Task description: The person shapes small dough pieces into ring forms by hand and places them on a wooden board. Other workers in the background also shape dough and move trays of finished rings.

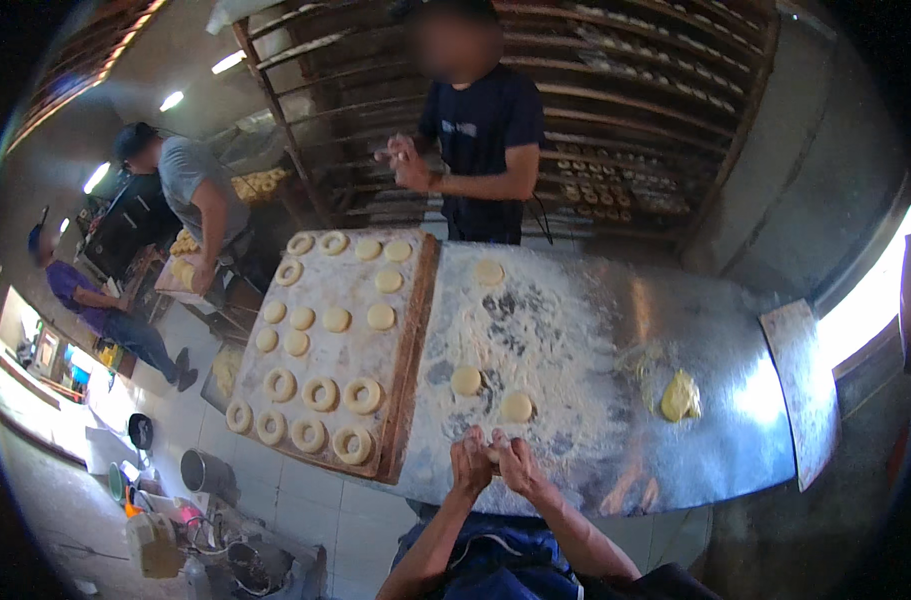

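Note:
Close to the table's near edge, my left hand (pixel 469 462) and my right hand (pixel 521 467) are side by side with fingers bent inward. Between them they pinch a small piece of dough (pixel 493 454), mostly hidden by the fingers. Just beyond lie two flattened dough rounds (pixel 516 406), and a third dough round (pixel 489 272) sits near the far edge. To the left is a floured wooden board (pixel 350 285) carrying several dough rings (pixel 320 393) and several plain dough rounds (pixel 336 319).
The metal table (pixel 575 330) is dusted with flour. A yellowish dough lump (pixel 681 396) lies at the right, near an upright panel (pixel 801 395). Across the table stands a co-worker (pixel 480 150), before racks of trays (pixel 625 120). Two more people are at the left. Pots and buckets (pixel 210 472) stand lower left.

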